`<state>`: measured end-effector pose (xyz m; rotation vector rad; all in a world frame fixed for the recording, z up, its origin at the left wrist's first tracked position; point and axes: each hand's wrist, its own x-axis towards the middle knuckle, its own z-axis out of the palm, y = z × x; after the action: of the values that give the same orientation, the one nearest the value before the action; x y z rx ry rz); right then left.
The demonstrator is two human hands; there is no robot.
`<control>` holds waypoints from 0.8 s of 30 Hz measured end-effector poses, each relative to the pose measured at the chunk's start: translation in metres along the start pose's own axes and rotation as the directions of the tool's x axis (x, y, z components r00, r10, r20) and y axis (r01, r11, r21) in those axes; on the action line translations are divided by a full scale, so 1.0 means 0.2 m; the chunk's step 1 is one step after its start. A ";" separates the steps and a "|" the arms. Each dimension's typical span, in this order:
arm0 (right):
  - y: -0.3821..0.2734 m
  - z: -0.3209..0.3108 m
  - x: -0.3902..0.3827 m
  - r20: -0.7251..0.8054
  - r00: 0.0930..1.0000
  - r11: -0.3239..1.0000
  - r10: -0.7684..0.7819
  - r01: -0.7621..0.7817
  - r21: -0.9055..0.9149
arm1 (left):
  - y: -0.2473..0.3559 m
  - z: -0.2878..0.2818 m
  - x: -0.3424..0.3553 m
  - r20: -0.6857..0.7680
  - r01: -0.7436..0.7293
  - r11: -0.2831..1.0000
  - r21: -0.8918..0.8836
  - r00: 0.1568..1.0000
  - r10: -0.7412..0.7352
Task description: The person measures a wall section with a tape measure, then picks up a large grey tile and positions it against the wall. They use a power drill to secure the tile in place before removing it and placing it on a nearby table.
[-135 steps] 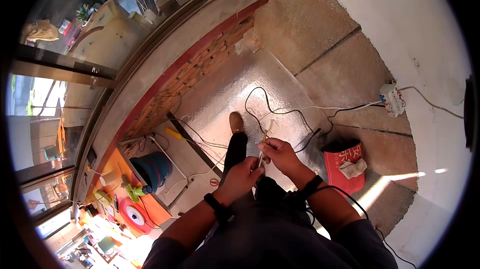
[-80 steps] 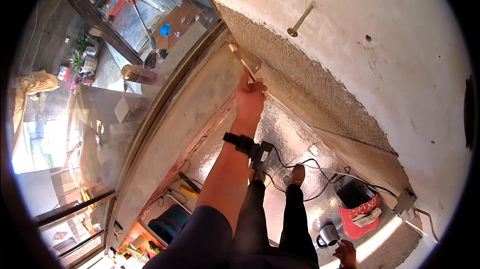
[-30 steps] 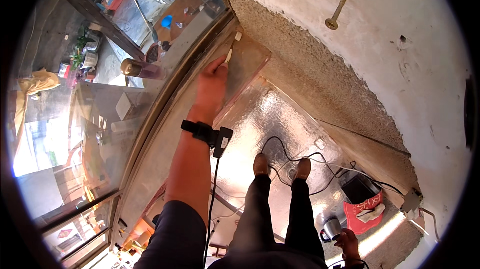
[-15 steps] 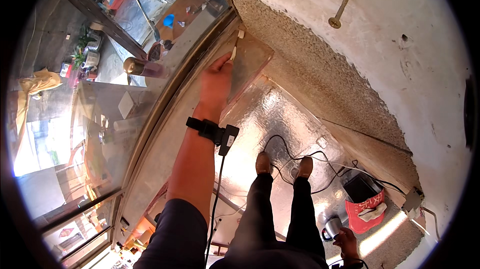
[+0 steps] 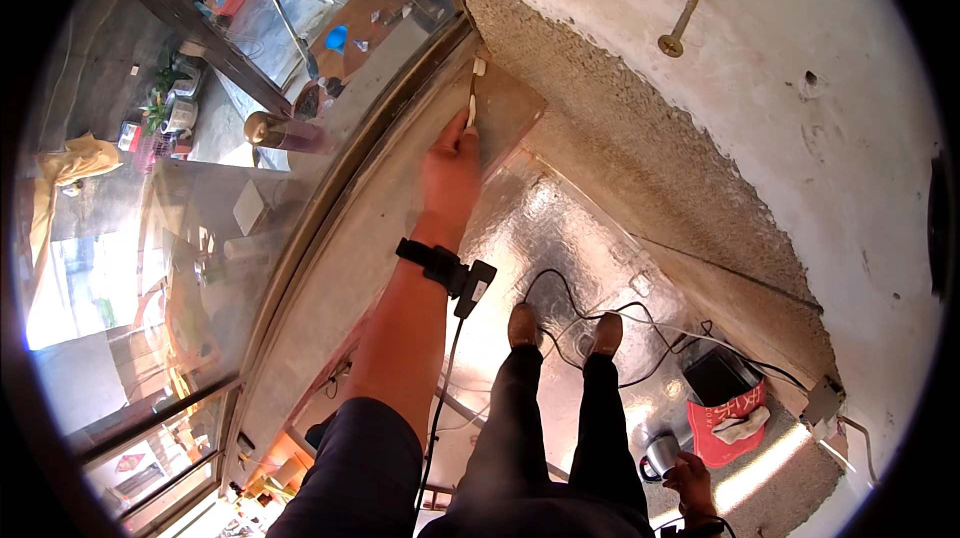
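My left hand [image 5: 452,170] is closed round the pale handle of a small brush that looks like a toothbrush [image 5: 472,106]. Its whitish bristle head lies at the far corner of the window sill [image 5: 510,103], where the sill meets the rough wall. Whether the bristles touch the surface is hard to tell. Low at the right, my right hand [image 5: 690,486] is closed at the side of a silvery metal cup [image 5: 662,455], its fingers partly hidden. A black strap with a small cabled box [image 5: 472,288] sits on my left wrist.
A glass window [image 5: 200,268] with a dark frame runs along the left. A large screw [image 5: 683,20] sticks out of the white wall. Black and white cables [image 5: 650,318] cross the shiny floor near my feet. A red bag [image 5: 728,433] lies beside a black box [image 5: 718,376].
My left hand and forearm have shifted slightly right, and the brush stands more upright, its head still near the corner. My right hand stays low with the cup.
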<state>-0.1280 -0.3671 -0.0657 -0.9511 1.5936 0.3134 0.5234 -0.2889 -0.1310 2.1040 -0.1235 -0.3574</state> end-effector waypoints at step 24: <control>-0.02 -0.02 0.00 -0.006 1.000 0.998 0.016 -0.015 0.062 | 0.12 0.22 -0.25 -0.007 -0.111 0.987 0.114 0.994 0.112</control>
<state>-0.1281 -0.3728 -0.0626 -0.8936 1.6081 0.2709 0.4632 -0.3264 -0.1230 2.2005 -0.2579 -0.2747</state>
